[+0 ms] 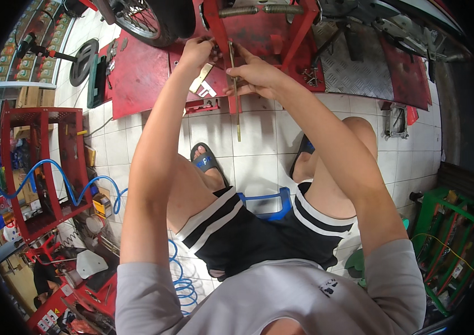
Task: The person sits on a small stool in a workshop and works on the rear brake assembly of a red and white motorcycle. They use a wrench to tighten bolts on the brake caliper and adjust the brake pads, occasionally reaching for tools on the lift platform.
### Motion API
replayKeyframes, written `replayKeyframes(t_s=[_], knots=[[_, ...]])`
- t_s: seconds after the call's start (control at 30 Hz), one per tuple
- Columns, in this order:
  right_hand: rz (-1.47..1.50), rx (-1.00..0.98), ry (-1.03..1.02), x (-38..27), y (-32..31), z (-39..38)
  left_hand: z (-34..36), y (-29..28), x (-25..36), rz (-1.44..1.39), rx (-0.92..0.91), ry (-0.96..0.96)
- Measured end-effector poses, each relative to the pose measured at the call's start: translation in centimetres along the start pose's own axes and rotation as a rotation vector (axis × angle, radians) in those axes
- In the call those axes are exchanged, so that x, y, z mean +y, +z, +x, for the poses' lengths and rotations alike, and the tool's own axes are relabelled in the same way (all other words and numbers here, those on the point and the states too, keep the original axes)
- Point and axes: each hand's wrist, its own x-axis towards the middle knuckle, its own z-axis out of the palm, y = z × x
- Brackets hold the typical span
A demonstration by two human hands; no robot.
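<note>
My right hand (259, 77) is at the red metal stand's upright, its thumb and fingers around a long thin brass-coloured metal rod (238, 120). The rod hangs nearly upright, its lower end below the edge of the red platform (142, 78). On the other side of the upright (221, 33), my left hand (195, 54) has its fingers curled in close to the metal. Whatever lies between those fingertips is hidden. Just below my left hand, a flat yellowish piece (200, 78) and a pale metal caliper-like tool (208, 89) lie on the platform.
Springs (245, 10) span the stand's top, near a motorcycle wheel (142, 22). Loose bolts (310, 75) lie right of the stand. A red rack (44, 167) and blue coiled hose (80, 192) are at left, a green rack (449, 240) at right. A blue stool (265, 204) is beneath me.
</note>
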Motion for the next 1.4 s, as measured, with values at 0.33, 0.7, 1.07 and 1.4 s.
replayKeyframes(t_s=[0.33, 0.7, 1.07, 1.4], knots=[[0.018, 0.025, 0.002, -0.4, 0.3, -0.5, -0.7, 1.1, -0.6, 0.176, 0.098, -0.053], [0.028, 0.018, -0.023, 0.3, -0.5, 0.2, -1.9, 2.4, 1.2, -0.026, 0.075, 0.057], [0.039, 0.067, -0.015, 0.2, -0.2, 0.0, 1.4, -2.1, -2.3, 0.447, 0.179, -0.059], [-0.072, 0.165, -0.048, 0.5, 1.0, 1.2, -2.6, 6.3, -19.9, 0.676, -0.349, 0.49]])
